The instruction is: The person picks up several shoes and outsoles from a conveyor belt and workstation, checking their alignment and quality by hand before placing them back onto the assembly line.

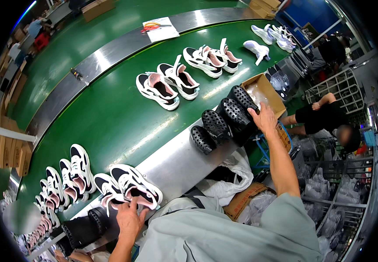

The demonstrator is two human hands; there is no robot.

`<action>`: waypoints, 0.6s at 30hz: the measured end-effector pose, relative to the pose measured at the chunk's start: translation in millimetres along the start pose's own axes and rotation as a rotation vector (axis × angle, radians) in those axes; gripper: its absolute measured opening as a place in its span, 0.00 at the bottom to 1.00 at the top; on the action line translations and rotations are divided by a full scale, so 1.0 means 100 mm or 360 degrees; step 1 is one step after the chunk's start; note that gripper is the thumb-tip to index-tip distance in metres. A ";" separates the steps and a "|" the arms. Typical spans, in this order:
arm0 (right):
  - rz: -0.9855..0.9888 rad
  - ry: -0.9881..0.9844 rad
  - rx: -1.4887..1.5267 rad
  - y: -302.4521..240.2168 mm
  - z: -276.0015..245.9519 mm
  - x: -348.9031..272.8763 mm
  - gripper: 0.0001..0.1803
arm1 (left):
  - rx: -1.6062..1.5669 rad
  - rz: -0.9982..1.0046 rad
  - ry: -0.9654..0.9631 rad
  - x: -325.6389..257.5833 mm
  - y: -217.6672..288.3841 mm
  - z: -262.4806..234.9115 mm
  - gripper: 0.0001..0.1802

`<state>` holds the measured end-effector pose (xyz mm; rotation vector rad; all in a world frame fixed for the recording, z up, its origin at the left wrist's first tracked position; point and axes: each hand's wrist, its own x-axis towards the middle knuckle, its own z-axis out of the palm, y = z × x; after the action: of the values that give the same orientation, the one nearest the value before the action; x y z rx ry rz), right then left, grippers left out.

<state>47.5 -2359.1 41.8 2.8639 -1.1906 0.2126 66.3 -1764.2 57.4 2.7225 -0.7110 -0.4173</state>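
Fingers (133,205) of our left hand (129,220) press the near sneaker (135,185); our right hand (265,118) lies flat on the black perforated moulds (224,120).
Holding nothing closed, both hands just touch; we judge we should pin the sneaker's heel firmly at the desk's near edge and steady the moulds. Beyond lie the green conveyor belt (106,113), more sneaker pairs (184,72), a cardboard box (265,91) and a seated person (324,118).

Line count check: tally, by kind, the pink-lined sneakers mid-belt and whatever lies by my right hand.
Pink-lined sneakers, mid-belt: 4
Black perforated shoe forms, in a row: 4
Open cardboard box: 1
Total: 9
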 end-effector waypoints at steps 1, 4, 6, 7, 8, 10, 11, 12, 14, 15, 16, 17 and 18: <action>-0.0037 -0.0069 -0.0016 0.02 0.06 0.06 0.39 | -0.0034 -0.0093 0.0117 -0.01 0.03 -0.03 0.28; -0.0139 -0.0101 -0.0093 0.10 0.20 0.17 0.37 | 0.0035 -0.0147 0.0576 0.14 -0.01 -0.04 0.32; -0.0100 -0.0229 -0.0140 0.12 0.18 0.20 0.36 | -0.0038 -0.0152 0.0444 0.30 -0.09 0.04 0.30; -0.0116 -0.0239 -0.0135 0.12 0.12 0.20 0.36 | -0.0114 -0.0189 0.0284 0.41 -0.17 0.08 0.24; -0.0166 -0.0129 -0.0163 0.09 0.01 0.17 0.35 | -0.0229 -0.0171 0.0127 0.49 -0.24 0.12 0.19; -0.0270 0.0200 -0.0207 -0.09 -0.27 0.06 0.30 | -0.0315 -0.0073 0.0168 0.59 -0.39 0.17 0.10; -0.0352 0.0253 0.0027 -0.21 -0.45 -0.05 0.28 | -0.0406 -0.0126 0.0109 0.61 -0.46 0.19 0.12; -0.0339 0.0258 0.0177 -0.33 -0.66 -0.19 0.26 | -0.0504 -0.0133 0.0064 0.62 -0.52 0.19 0.14; -0.0573 0.0041 0.0557 -0.78 -0.88 -0.64 0.22 | -0.0629 -0.0155 -0.0029 0.66 -0.61 0.22 0.15; -0.0751 -0.0135 0.0821 -1.04 -0.93 -0.91 0.20 | -0.0640 -0.0117 0.0019 0.65 -0.63 0.23 0.16; -0.0809 -0.0336 0.0934 -1.28 -0.96 -1.17 0.20 | -0.0607 -0.0121 -0.0007 0.68 -0.64 0.25 0.16; -0.0752 -0.0513 0.0976 -1.49 -0.97 -1.38 0.20 | -0.0639 -0.0146 -0.0060 0.68 -0.65 0.26 0.16; -0.0706 -0.0672 0.1017 -1.65 -0.98 -1.54 0.20 | -0.0631 -0.0149 -0.0058 0.69 -0.66 0.28 0.15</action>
<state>46.0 -2125.9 121.1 3.7845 -0.5298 -0.0466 142.1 -1750.4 -5.2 2.3830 -0.4524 -0.5643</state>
